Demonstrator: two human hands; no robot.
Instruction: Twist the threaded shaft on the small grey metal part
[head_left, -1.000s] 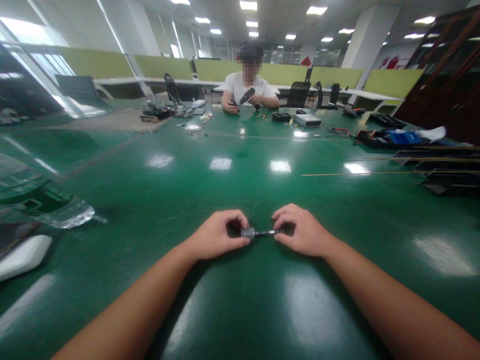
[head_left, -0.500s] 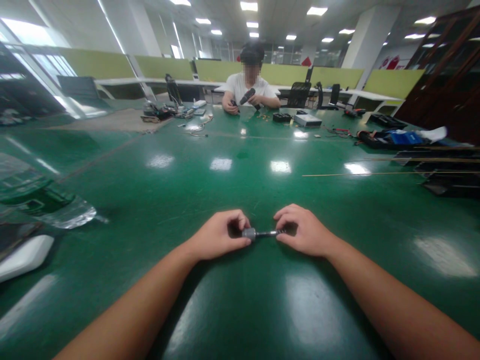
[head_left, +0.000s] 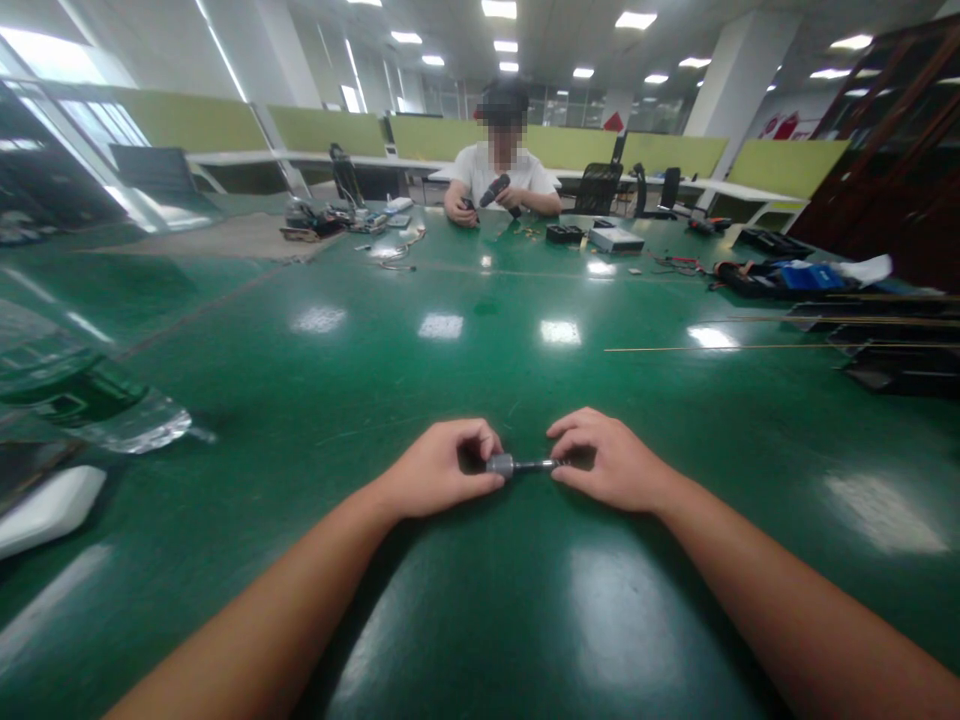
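Observation:
My left hand (head_left: 450, 465) is closed in a pinch around a grey metal cylinder (head_left: 500, 466), low over the green tabletop. From the cylinder's right end runs a thin shiny shaft, a drill bit (head_left: 534, 464) by its spiral-looking tip. That tip sits between the thumb and fingers of my right hand (head_left: 604, 462), which partly hide it. The piece lies level, pointing left to right between both hands. Whether it rests on the table or hangs just above it, I cannot tell.
A plastic bottle (head_left: 97, 395) lies at the left near a white object (head_left: 52, 510). Thin rods (head_left: 675, 348) reach in from the right beside black trays (head_left: 900, 355). Across the green table (head_left: 480, 380) a person (head_left: 502, 175) holds a power drill (head_left: 495, 191).

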